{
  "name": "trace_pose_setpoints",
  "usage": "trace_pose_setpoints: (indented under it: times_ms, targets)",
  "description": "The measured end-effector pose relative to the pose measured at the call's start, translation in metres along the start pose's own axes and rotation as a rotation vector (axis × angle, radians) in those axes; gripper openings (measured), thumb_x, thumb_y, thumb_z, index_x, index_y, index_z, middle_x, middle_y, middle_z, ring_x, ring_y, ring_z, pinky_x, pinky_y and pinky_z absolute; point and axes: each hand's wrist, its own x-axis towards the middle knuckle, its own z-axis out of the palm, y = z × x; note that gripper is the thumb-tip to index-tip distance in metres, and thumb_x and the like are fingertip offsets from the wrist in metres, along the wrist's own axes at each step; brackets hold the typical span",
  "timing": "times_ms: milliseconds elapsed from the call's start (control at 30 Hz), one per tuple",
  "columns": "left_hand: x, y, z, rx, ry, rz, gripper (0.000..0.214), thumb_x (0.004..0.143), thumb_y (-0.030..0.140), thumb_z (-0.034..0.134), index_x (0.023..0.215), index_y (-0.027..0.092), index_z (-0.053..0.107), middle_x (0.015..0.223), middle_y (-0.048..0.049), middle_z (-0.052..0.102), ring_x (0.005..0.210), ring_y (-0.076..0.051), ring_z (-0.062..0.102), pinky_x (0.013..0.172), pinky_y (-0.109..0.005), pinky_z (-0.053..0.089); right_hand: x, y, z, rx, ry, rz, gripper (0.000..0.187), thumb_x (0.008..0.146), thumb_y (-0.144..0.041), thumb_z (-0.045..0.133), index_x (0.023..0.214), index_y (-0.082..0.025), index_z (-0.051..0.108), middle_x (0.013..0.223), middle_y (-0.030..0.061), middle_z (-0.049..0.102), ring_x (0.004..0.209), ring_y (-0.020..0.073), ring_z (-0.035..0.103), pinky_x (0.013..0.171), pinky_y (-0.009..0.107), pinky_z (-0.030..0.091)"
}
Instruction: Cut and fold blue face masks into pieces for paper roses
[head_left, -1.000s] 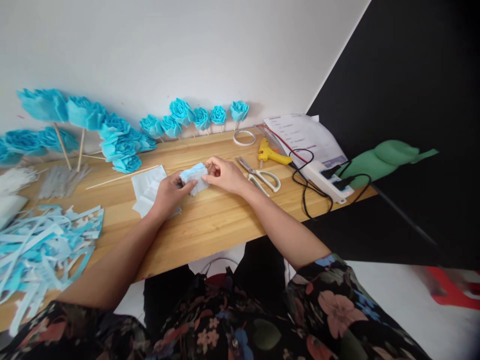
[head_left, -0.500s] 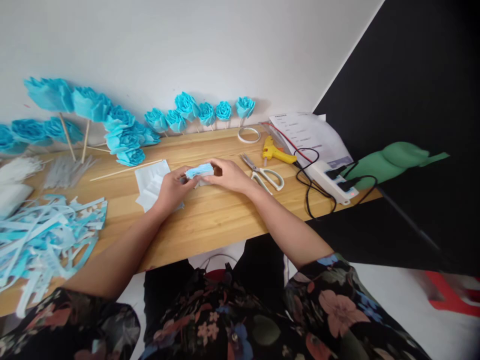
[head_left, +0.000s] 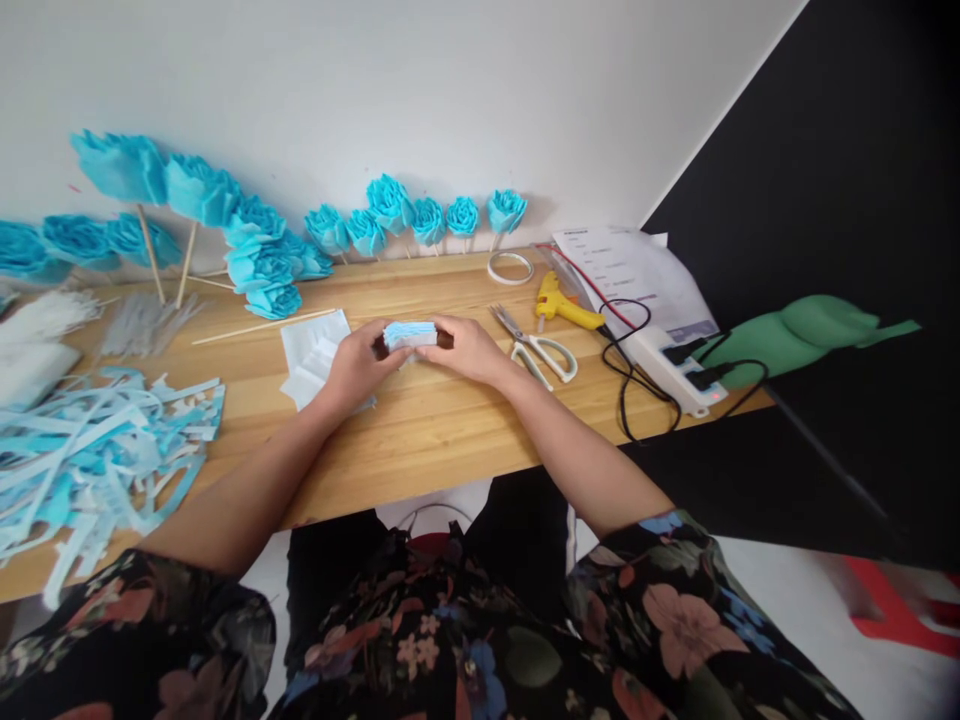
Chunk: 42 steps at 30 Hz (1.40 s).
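Between my two hands is a folded stack of blue and white fabric (head_left: 410,335), its layered blue edges facing up. My left hand (head_left: 360,362) closes on its left end, and my right hand (head_left: 469,350) closes on its right end, thumbs on the near side. Just above the wooden table (head_left: 442,450), the stack is held level; whether it rests on the wood I cannot tell. White fabric sheets (head_left: 311,350) lie beside and partly under my left hand. Right of my right hand lie scissors (head_left: 536,345) with white handles, blades pointing away.
Blue fabric flowers (head_left: 390,205) on sticks lean along the wall. A heap of fabric strips (head_left: 105,450) covers the left side. A yellow glue gun (head_left: 562,303), a tape roll (head_left: 511,267), papers (head_left: 637,265) and a power strip (head_left: 671,370) with black cables lie at the right.
The view has shifted slightly, so the table's things appear a little further right. Both hands still hold the folded stack, which now sits more level between them.
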Motion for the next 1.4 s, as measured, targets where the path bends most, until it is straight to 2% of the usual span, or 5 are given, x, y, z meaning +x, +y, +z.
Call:
trace_pose_setpoints:
  times_ms: [233, 467, 700, 933, 1400]
  targets:
    - [-0.004, 0.010, -0.001, -0.045, 0.094, 0.060, 0.023, 0.083, 0.039, 0.065, 0.092, 0.019, 0.068, 0.093, -0.0059, 0.071, 0.088, -0.021, 0.064, 0.086, -0.033, 0.049, 0.000, -0.003, -0.003, -0.036, 0.072, -0.024, 0.015, 0.084, -0.033, 0.065, 0.087, -0.018, 0.066, 0.087, 0.0032, 0.069, 0.081, 0.0178, 0.058, 0.076, 0.030, 0.040]
    - [-0.002, 0.002, 0.002, 0.083, 0.032, -0.004, 0.018, 0.081, 0.036, 0.066, 0.082, 0.018, 0.066, 0.071, -0.0016, 0.063, 0.067, -0.018, 0.055, 0.067, -0.029, 0.042, -0.001, 0.000, 0.001, -0.080, -0.005, 0.026, 0.015, 0.084, -0.032, 0.067, 0.090, -0.018, 0.071, 0.088, 0.0042, 0.071, 0.079, 0.0177, 0.059, 0.075, 0.030, 0.041]
    - [-0.006, 0.013, -0.002, -0.032, 0.112, 0.071, 0.022, 0.085, 0.040, 0.061, 0.083, 0.019, 0.066, 0.081, -0.0028, 0.069, 0.078, -0.019, 0.062, 0.076, -0.029, 0.046, -0.001, -0.003, -0.005, -0.021, 0.066, -0.082, 0.020, 0.087, -0.033, 0.064, 0.095, -0.018, 0.073, 0.097, 0.0059, 0.074, 0.092, 0.0206, 0.065, 0.086, 0.032, 0.045]
    - [-0.002, 0.006, 0.001, -0.011, -0.005, -0.006, 0.027, 0.076, 0.041, 0.067, 0.092, 0.019, 0.066, 0.083, -0.0038, 0.070, 0.073, -0.019, 0.059, 0.068, -0.029, 0.045, 0.001, 0.005, 0.001, -0.110, -0.007, 0.014, 0.018, 0.082, -0.030, 0.068, 0.093, -0.017, 0.071, 0.091, 0.0058, 0.073, 0.081, 0.0188, 0.063, 0.074, 0.030, 0.043]
    - [-0.006, 0.015, -0.001, -0.089, 0.009, -0.026, 0.025, 0.078, 0.043, 0.065, 0.082, 0.018, 0.066, 0.073, -0.0014, 0.067, 0.068, -0.019, 0.059, 0.063, -0.029, 0.043, -0.002, -0.004, -0.007, 0.216, 0.052, 0.019, 0.032, 0.083, -0.048, 0.062, 0.087, -0.017, 0.065, 0.083, 0.0018, 0.065, 0.077, 0.0157, 0.055, 0.071, 0.027, 0.042]
